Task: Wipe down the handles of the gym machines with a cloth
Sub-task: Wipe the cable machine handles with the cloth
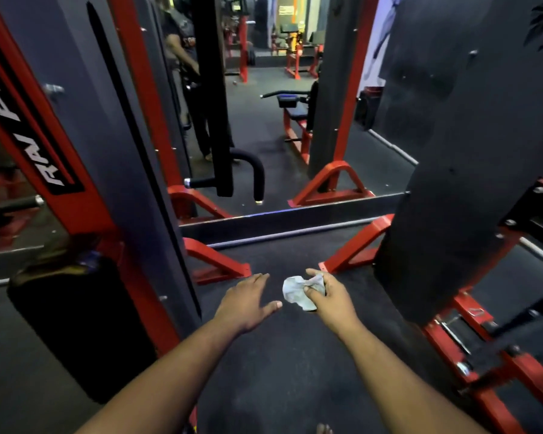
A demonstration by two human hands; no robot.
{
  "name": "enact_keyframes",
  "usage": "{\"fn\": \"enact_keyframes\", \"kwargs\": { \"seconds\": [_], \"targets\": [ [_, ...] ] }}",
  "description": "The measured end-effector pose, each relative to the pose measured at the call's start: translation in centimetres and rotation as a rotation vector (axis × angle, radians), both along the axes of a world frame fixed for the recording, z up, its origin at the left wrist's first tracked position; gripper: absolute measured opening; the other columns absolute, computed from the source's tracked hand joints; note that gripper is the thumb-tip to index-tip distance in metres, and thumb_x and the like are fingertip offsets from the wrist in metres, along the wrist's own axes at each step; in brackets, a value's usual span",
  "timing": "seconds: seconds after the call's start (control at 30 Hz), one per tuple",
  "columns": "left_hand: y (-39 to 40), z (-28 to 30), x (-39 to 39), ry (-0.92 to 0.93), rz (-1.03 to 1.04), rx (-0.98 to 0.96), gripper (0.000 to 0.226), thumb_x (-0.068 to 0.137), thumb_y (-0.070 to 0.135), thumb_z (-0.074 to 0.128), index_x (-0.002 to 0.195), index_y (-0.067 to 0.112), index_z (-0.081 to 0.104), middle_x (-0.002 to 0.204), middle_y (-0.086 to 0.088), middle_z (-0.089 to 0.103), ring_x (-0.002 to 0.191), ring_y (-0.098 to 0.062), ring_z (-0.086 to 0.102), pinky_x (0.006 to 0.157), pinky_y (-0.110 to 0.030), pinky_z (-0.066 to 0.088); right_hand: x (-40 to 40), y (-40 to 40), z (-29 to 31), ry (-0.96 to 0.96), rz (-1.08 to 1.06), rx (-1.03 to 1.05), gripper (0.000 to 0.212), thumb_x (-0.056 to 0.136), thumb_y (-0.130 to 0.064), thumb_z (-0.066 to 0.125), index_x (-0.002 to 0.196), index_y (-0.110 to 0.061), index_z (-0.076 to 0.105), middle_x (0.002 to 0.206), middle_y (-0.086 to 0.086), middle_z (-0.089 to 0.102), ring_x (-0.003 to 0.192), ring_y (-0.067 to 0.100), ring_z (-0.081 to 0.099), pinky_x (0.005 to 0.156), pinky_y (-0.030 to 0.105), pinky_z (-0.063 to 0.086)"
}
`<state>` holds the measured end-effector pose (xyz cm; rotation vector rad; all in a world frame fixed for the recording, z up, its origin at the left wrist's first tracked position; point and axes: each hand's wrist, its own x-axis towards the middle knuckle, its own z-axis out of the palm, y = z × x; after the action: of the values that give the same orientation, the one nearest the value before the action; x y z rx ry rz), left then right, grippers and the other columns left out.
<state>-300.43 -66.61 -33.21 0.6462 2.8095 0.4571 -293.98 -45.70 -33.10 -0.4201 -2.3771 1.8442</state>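
The cloth is small, pale grey-white and crumpled, bunched in the right hand, thumb and fingers pinched on it, most of it sticking out to the left. It sits mid-air above the dark floor, between the two red machine bases, not touching any machine. The left hand is just beside it, palm down, fingers loosely spread and holding nothing.

Handling, judged from looks: the cloth is light, soft and floppy, w/ no stiffness, so it should wrap round a bar easily. Best bunched in the palm or folded over the fingers so it doesn't slip off mid-wipe. No breakage risk.

Handles in view: a short black grip w/ a chrome end at the left edge of the left machine, and a curved padded bar w/ a metal tip further on, apparently in a mirror. Foam or rubber grips prob. drag on cloth; chrome ends are slick.

Writing: white letters on a black label on the red upright read approx. "RAW F…", the rest cut off. A yellow sign far back is unreadable.
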Motion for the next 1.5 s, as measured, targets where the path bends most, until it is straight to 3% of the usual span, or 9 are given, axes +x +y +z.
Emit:
{"fn": "enact_keyframes", "kwargs": {
  "seconds": [0.33,0.47,0.63,0.73,0.9,1.03,1.27,1.4,1.5],
  "targets": [
    [2.4,2.3,-11.3,0.168,0.246,-0.059,0.093,0.089,0.076,0.048,0.161,0.02,0.028,0.166,-0.004,0.031,0.153,-0.019,0.029,0.123,-0.04,0.029,-16.8,4.6,0.3,0.03,0.132,-0.092,0.016,0.093,-0.003,0.068,0.093,-0.018,0.065,0.086,-0.002,0.07,0.079,0.011,0.064,0.072,0.028,0.052],
    [2.2,3.6,-14.7,0.218,0.324,-0.037,0.11,0.072,0.087,0.02,0.16,0.021,0.029,0.166,-0.002,0.032,0.152,-0.019,0.03,0.121,-0.044,0.03,-22.1,4.2,1.5,0.098,0.146,-0.105,0.015,0.093,0.0,0.065,0.096,-0.015,0.061,0.089,-0.006,0.067,0.08,0.008,0.061,0.073,0.023,0.049],
    [0.1,5.7,-20.7,0.284,0.413,0.06,0.111,0.075,0.088,0.024,0.161,0.018,0.027,0.165,-0.006,0.033,0.151,-0.022,0.033,0.121,-0.045,0.032,-28.0,2.4,5.3,0.253,0.193,-0.048,0.028,0.093,0.002,0.063,0.111,-0.02,0.067,0.103,-0.01,0.071,0.087,-0.007,0.065,0.075,0.009,0.048],
    [-1.1,7.3,-25.3,0.38,0.45,0.167,0.11,0.08,0.087,0.031,0.162,0.014,0.022,0.166,-0.01,0.029,0.153,-0.026,0.029,0.12,-0.048,0.033,-31.3,1.3,7.5,0.356,0.23,0.047,0.017,0.094,-0.013,0.071,0.109,-0.021,0.071,0.098,-0.01,0.074,0.086,-0.002,0.068,0.075,0.015,0.051],
    [-1.3,11.1,-32.6,0.495,0.426,0.306,0.106,0.09,0.07,0.055,0.165,0.017,0.002,0.171,-0.012,0.011,0.156,-0.03,0.017,0.122,-0.049,0.023,-37.1,-1.5,10.5,0.572,0.197,0.394,0.025,0.091,-0.003,0.065,0.102,-0.025,0.064,0.101,-0.013,0.071,0.092,0.004,0.065,0.081,0.024,0.051],
    [-1.9,10.4,-36.7,0.438,0.414,0.421,0.117,0.087,0.063,0.064,0.161,0.025,-0.018,0.169,-0.014,0.021,0.15,-0.033,0.032,0.118,-0.046,0.035,-40.7,-4.0,12.5,0.613,0.196,0.62,0.028,0.095,-0.006,0.054,0.119,-0.021,0.06,0.116,-0.005,0.069,0.102,0.016,0.065,0.084,0.036,0.053],
    [-4.2,4.3,-40.3,0.153,0.339,0.467,0.072,0.087,0.074,0.055,0.146,0.034,0.047,0.138,0.002,0.062,0.129,-0.023,0.055,0.104,-0.041,0.041,-45.0,-5.2,8.9,0.47,0.421,0.956,0.057,0.092,-0.009,0.051,0.148,-0.019,0.051,0.144,0.004,0.06,0.126,0.027,0.06,0.1,0.038,0.049],
    [-4.6,2.3,-41.3,0.061,0.307,0.258,0.084,0.082,0.086,0.037,0.148,0.035,0.047,0.147,-0.004,0.056,0.141,-0.027,0.045,0.12,-0.05,0.023,-45.1,-4.4,8.0,0.548,0.434,0.873,0.057,0.092,-0.018,0.041,0.147,-0.022,0.052,0.139,0.002,0.061,0.125,0.019,0.055,0.101,0.033,0.047],
    [-4.5,1.6,-41.6,0.081,0.331,0.232,0.091,0.079,0.088,0.032,0.151,0.033,0.044,0.15,-0.004,0.053,0.143,-0.029,0.043,0.121,-0.05,0.021,-45.2,-3.0,6.5,0.608,0.458,0.873,0.063,0.09,-0.007,0.056,0.151,-0.022,0.048,0.15,0.001,0.052,0.135,0.019,0.051,0.107,0.036,0.048]
  ]
}}
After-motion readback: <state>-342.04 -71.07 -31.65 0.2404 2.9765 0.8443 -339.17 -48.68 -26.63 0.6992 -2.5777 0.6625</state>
